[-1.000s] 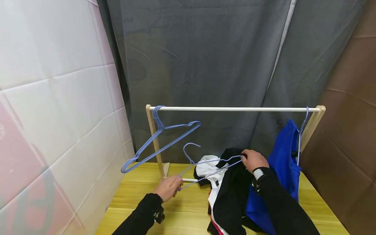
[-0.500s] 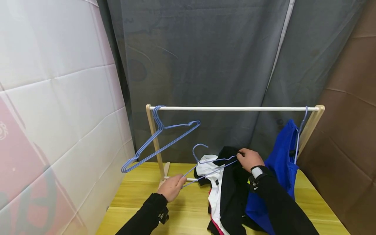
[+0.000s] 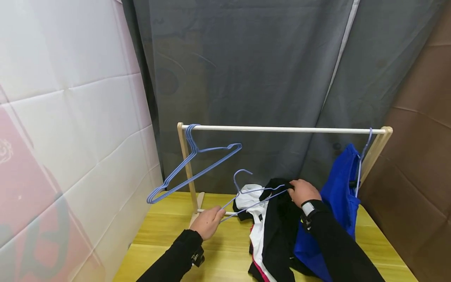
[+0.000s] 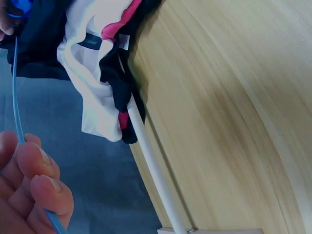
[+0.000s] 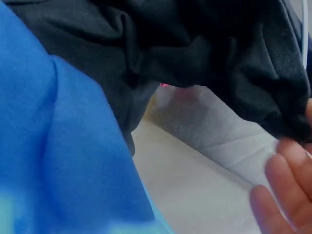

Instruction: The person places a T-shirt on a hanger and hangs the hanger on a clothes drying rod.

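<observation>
Hanger meets black cloth between two hands

From where I stand, the left hand (image 3: 207, 222) has its fingers curled round one end of a hanger (image 3: 240, 191). The right hand (image 3: 305, 192) pinches the edge of the black garment (image 3: 280, 235), right at the hanger's far end; whether that tip is inside the cloth, I can't tell.

I'd worry about that pinch: a slack grip could let the cloth slide off the tip. The black garment lies against the white garment (image 3: 258, 231), just right of the left hand, so a pull might drag both. The blue garment (image 3: 338, 176), close beside the right wrist, could snag on the sleeve.

Inside the white garment's collar is a dark label (image 4: 90, 41) with a few pale letters, too small to read surely. Near it, a white tag (image 4: 124, 42) is illegible.
</observation>
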A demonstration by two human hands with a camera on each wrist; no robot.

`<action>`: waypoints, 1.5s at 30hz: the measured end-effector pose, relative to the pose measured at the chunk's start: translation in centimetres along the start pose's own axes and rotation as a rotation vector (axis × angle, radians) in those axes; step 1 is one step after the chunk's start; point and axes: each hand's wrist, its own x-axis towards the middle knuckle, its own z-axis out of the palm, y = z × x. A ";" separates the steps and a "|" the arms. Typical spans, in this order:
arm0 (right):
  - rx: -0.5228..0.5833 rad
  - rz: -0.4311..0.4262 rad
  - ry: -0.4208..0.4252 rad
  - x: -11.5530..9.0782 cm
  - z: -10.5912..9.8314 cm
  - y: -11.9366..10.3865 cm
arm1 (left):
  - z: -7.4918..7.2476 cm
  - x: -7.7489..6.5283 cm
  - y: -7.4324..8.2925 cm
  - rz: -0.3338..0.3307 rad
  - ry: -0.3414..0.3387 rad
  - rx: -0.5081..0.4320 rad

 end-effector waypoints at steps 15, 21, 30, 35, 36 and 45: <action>0.109 -0.211 0.104 -0.2 -3.0 0.0 | -1.8 -0.2 -0.4 -0.031 0.033 -0.154; 0.252 -0.150 0.109 -0.4 -3.2 -0.3 | -2.3 -0.1 -0.5 -0.044 0.024 -0.176; 0.095 -0.260 0.156 -0.3 -2.7 -1.3 | -2.3 0.1 0.8 0.027 0.053 0.020; 0.001 -0.382 0.158 0.0 -2.2 -3.0 | -1.8 0.3 2.0 0.030 0.042 0.049; -0.019 -0.400 0.163 -0.1 -2.2 -3.3 | -1.8 0.4 2.1 0.026 0.042 0.042; -0.083 -0.458 0.210 -0.7 -2.3 -6.0 | -1.4 0.3 2.9 -0.003 0.033 -0.003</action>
